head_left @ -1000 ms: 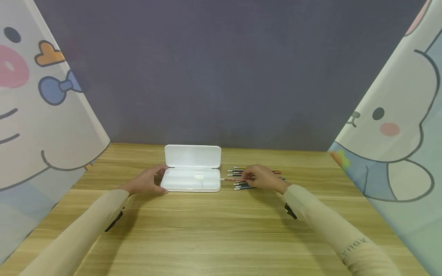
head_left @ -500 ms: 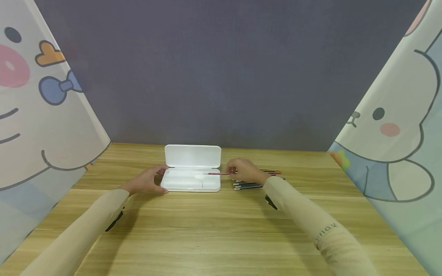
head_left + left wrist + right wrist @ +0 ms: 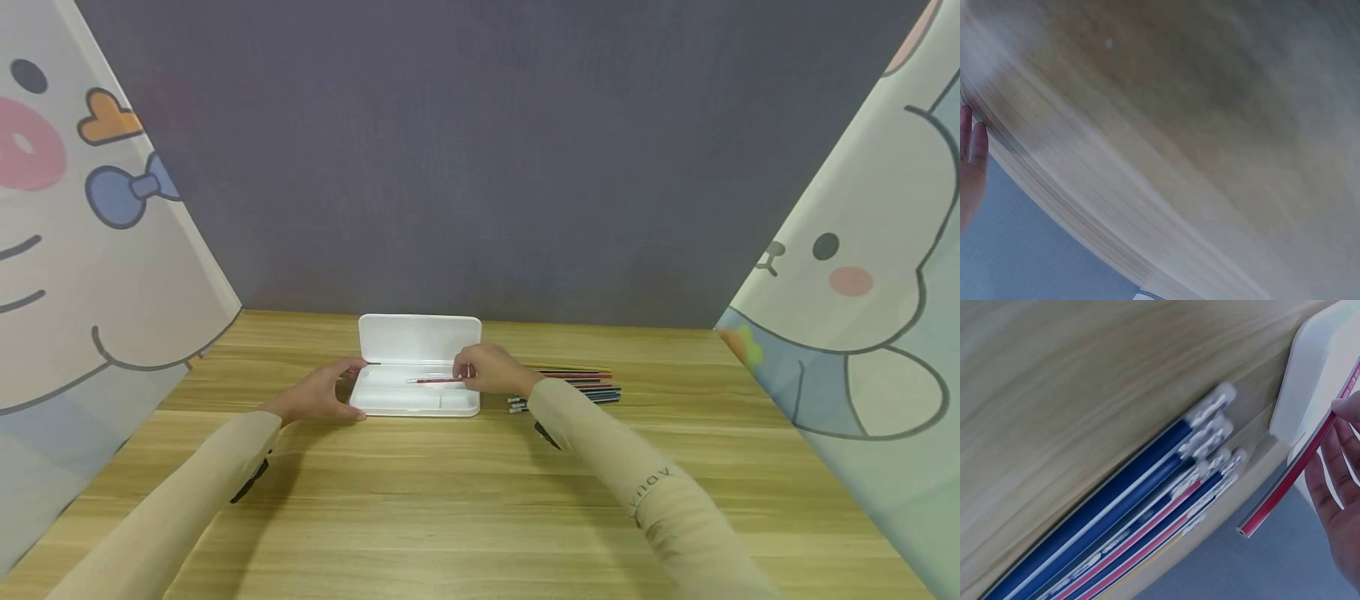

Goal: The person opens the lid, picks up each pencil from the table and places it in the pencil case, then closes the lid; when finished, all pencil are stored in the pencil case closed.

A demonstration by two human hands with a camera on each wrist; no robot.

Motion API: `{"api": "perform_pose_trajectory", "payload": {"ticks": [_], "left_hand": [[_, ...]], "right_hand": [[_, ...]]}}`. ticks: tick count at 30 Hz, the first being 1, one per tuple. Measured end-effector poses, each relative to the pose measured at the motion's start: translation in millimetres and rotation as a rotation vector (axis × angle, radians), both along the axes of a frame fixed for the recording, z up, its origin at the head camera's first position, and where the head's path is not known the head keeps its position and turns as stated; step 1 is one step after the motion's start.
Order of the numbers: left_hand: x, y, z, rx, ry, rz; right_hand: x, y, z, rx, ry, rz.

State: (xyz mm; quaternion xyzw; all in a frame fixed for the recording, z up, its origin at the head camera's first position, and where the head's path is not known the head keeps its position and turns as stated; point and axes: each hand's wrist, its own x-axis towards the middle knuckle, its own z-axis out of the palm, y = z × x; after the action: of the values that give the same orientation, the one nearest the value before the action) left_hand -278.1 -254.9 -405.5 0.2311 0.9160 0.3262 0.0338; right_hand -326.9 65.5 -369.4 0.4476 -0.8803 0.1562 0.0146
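An open white pencil case (image 3: pixel 393 411) lies on the table with its lid (image 3: pixel 420 338) raised at the back. My left hand (image 3: pixel 318 395) holds the case's left end, thumb at the front corner and fingers at the rear corner. In the left wrist view only part of that hand (image 3: pixel 971 165) shows. My right hand (image 3: pixel 491 369) pinches a red pencil (image 3: pixel 437 381) over the case's right part, its eraser end pointing left. In the right wrist view the pencil's unsharpened end (image 3: pixel 1260 515) sticks out past the fingers. Whether the pencil touches the case floor I cannot tell.
Right of the case several pencils (image 3: pixel 600 394) lie side by side, dark blue, red and yellow, eraser ends toward the case. The case has a small divider (image 3: pixel 440 402) near its front right. A dark grey panel (image 3: pixel 480 167) stands behind the wooden table (image 3: pixel 420 500).
My right hand has moved left from the pencil pile, carrying the red pencil over the case. The left hand has stayed at the case's left end.
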Motion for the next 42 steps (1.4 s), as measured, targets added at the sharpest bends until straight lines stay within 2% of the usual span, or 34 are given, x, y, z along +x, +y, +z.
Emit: {"api": "perform_pose_trajectory", "payload": {"ticks": [3, 4, 10, 11, 15, 25, 34, 42], "left_hand": [[1.6, 1.1, 1.7, 0.0, 0.002, 0.004], [2.0, 1.3, 2.1, 0.001, -0.001, 0.008], [2.6, 2.1, 3.9, 0.004, -0.007, -0.005], [2.4, 2.2, 3.9, 0.005, -0.005, -0.008], [0.8, 1.4, 2.6, 0.015, -0.002, -0.018], [-1.9, 0.6, -1.3, 0.037, 0.007, -0.026], [0.0, 1.8, 1.6, 0.024, -0.013, -0.013], [-2.0, 0.3, 0.1, 0.014, -0.02, -0.015]], "right_hand": [[-2.2, -9.1, -0.3, -0.007, -0.028, -0.001], [-8.9, -10.8, -6.7, -0.025, -0.019, 0.02], [-12.8, -25.3, -6.8, -0.03, -0.027, 0.001], [-8.1, -28.9, -1.2, -0.013, -0.037, -0.027], [-11.9, -38.7, -2.1, -0.005, -0.039, -0.061], [-16.8, -60.2, 0.4, -0.001, -0.062, -0.078], [-16.0, -71.3, -2.8, 0.008, -0.107, -0.108], [-15.3, -72.5, -11.0, 0.017, -0.109, -0.101]]}}
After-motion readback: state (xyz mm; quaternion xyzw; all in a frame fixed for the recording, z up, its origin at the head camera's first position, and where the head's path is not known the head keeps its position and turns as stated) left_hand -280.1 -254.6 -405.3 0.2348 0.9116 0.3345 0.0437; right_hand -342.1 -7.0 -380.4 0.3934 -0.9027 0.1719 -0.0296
